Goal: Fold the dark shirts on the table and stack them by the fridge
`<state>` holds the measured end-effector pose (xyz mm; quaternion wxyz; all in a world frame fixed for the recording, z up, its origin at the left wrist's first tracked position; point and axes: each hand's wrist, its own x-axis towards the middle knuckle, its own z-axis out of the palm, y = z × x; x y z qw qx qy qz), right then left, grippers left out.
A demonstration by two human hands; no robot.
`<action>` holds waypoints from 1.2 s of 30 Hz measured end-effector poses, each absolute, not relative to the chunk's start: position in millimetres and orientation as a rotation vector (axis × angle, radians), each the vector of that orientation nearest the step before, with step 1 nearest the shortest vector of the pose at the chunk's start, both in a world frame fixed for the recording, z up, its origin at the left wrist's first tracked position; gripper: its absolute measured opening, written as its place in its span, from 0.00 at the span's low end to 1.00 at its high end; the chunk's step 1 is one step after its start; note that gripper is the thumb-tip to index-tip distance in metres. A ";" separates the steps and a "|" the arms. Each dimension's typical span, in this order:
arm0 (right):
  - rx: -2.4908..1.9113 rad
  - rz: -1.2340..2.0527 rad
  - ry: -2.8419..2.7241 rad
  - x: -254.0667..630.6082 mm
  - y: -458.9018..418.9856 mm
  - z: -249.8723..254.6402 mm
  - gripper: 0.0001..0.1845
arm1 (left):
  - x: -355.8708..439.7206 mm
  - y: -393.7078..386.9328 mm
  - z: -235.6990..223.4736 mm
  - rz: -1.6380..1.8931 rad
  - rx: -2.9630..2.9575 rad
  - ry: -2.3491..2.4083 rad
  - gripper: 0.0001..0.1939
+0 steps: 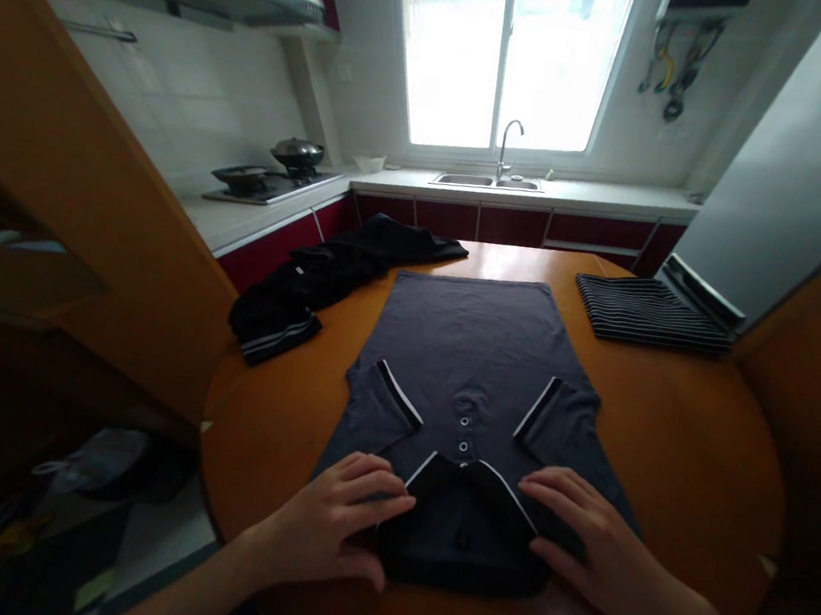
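Note:
A dark grey-blue polo shirt [481, 347] lies front up on the round wooden table, its collar [434, 474] nearest me and its hem toward the window. Both short sleeves, edged in black and white, are turned in over the front. My left hand [345, 516] rests at the left side of the collar, fingers stretched and thumb apart. At the collar's right side, my right hand [581, 537] lies on the shoulder area with its fingers extended and slightly spread. Neither hand grips the cloth. Two light-rimmed buttons show below the collar.
Crumpled black clothing [340, 268] lies at the table's far left. A folded black-and-white striped cloth [652, 312] sits at the far right, beside a dark flat object. The wooden table's [696, 436] rounded edge curves around. Beyond are a sink [464, 181] and a stove [275, 187] with pans.

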<state>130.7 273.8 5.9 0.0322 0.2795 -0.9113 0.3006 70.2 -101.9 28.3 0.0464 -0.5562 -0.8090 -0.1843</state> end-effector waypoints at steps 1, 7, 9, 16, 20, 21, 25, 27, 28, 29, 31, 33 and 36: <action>0.875 0.937 -2.809 132.7 275.1 6.4 0.25 | 71.8 -102.7 26.8 -0.552 -1.700 -2.441 0.36; 1.070 0.904 -2.804 138.0 281.6 5.0 0.24 | 78.3 -99.0 22.8 -0.479 -1.714 -2.375 0.24; 1.108 0.871 -2.791 138.0 282.1 2.9 0.27 | 79.2 -97.6 21.5 -0.488 -1.724 -2.370 0.23; 1.116 0.796 -2.714 138.5 279.1 0.1 0.25 | 79.5 -98.5 19.8 -0.511 -1.739 -2.324 0.20; 1.101 0.798 -2.710 139.5 277.5 -0.2 0.23 | 78.9 -99.1 19.5 -0.511 -1.749 -2.254 0.15; 1.096 0.801 -2.709 139.5 277.4 -0.8 0.22 | 78.8 -99.0 19.5 -0.507 -1.747 -2.240 0.14; 1.097 0.811 -2.670 139.0 278.4 -3.8 0.17 | 78.5 -98.9 19.7 -0.509 -1.741 -2.211 0.13; 1.099 0.813 -2.641 139.1 278.6 -3.7 0.15 | 78.5 -99.0 20.5 -0.521 -1.746 -2.209 0.13; 1.101 0.814 -2.626 139.5 278.4 -2.8 0.15 | 78.6 -99.0 21.2 -0.530 -1.752 -2.208 0.13; 1.106 0.818 -2.612 140.0 278.0 -1.5 0.15 | 78.7 -99.0 22.2 -0.536 -1.759 -2.209 0.13; 1.116 0.830 -2.592 141.2 277.1 2.3 0.15 | 78.9 -98.7 24.9 -0.550 -1.767 -2.213 0.13; 1.124 0.842 -2.588 142.5 276.2 6.2 0.15 | 79.0 -97.9 28.3 -0.563 -1.768 -2.219 0.13; 1.145 0.840 -2.591 143.7 276.2 10.1 0.15 | 79.1 -96.8 33.1 -0.585 -1.774 -2.219 0.12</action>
